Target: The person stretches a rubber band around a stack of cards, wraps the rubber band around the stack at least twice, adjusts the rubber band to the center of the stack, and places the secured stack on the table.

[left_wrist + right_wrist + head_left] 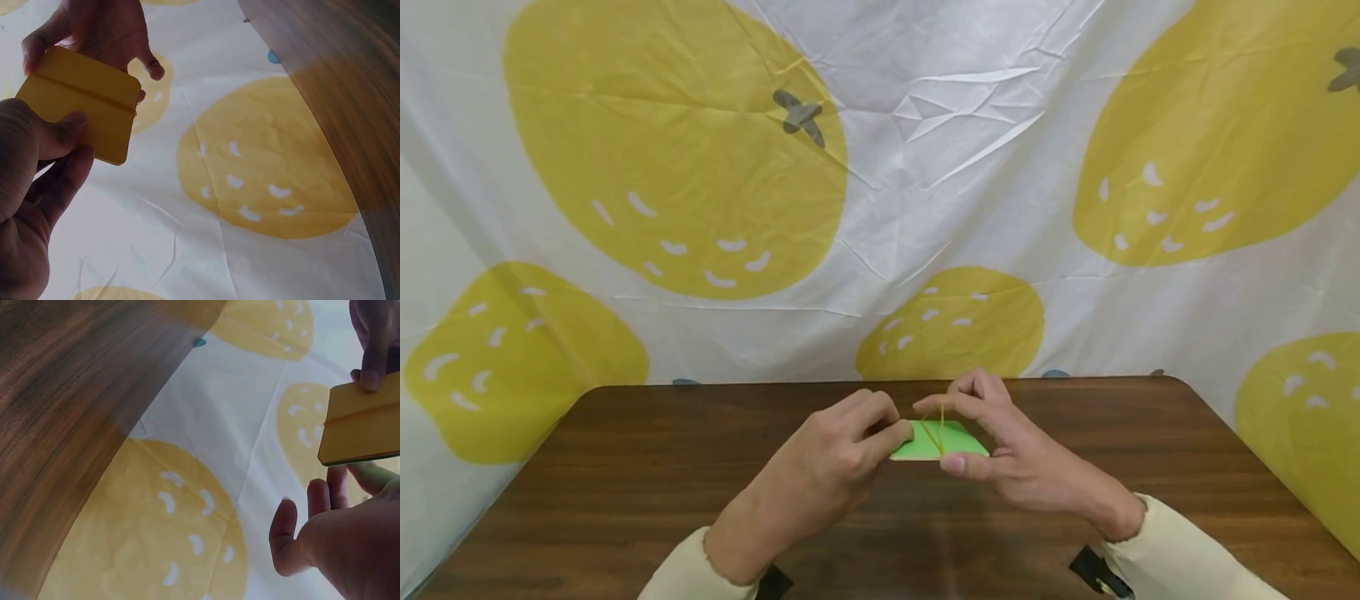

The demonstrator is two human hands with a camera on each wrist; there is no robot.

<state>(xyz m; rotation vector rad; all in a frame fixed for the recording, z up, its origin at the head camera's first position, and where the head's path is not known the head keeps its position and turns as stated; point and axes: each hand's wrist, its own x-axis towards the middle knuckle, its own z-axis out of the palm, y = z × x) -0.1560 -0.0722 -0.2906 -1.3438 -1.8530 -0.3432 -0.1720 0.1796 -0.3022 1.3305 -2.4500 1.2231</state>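
A small flat card with rounded corners shows its green face (958, 442) in the head view. Its other, yellow face (100, 125) appears in both wrist views, with a line running across it. My left hand (838, 450) pinches the card's left side between thumb and fingers. A thin yellow rubber band (942, 429) stretches up from the card to my right hand (1030, 450). The right index finger hooks the band, while the thumb is at the card's near edge. In the right wrist view the yellow face (362, 419) hides part of the right fingers.
Both hands are held above a dark brown wooden table (625, 467). Behind it hangs a white cloth (895, 208) printed with large yellow fruit. Dark straps (1097, 571) show at the wrists beneath the pale sleeves.
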